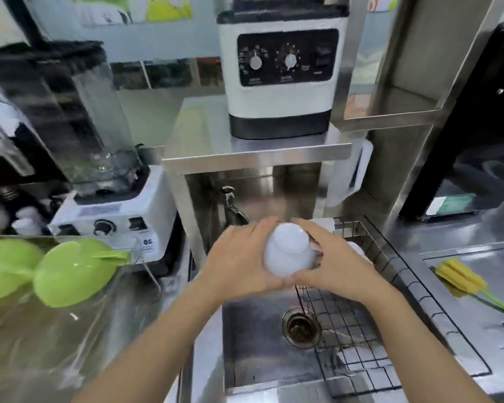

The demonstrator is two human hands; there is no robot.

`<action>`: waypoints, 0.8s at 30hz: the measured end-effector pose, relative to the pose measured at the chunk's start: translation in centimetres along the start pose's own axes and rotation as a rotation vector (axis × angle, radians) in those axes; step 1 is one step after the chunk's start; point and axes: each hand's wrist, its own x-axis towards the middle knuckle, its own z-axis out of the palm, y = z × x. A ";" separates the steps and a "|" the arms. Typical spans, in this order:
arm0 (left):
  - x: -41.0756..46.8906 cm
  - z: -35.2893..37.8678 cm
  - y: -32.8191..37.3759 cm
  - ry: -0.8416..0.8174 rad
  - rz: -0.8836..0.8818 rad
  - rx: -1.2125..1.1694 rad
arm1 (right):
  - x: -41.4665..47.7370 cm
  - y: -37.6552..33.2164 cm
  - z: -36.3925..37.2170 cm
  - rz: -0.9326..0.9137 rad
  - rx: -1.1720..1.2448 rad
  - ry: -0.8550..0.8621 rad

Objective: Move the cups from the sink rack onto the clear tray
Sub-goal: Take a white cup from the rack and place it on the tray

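Observation:
A white cup [287, 251] is held upside down above the sink, its base toward me. My left hand [239, 263] grips its left side and my right hand [336, 266] grips its right side. Behind my right hand, another white cup [356, 249] sits in the black wire sink rack [358, 324], mostly hidden. The clear tray [56, 338] lies on the counter at the lower left, with two green lidded things [70, 271] on its far part.
The steel sink [253, 344] with its drain [301, 330] lies below my hands, a tap [232, 205] behind. A white blender base [114, 219] stands left, a white machine [280, 71] on the shelf above. A yellow brush [460, 279] lies at right.

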 end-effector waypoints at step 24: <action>-26.5 -17.1 -20.2 0.253 -0.402 -0.092 | 6.1 -21.4 30.8 -0.321 -0.010 -0.146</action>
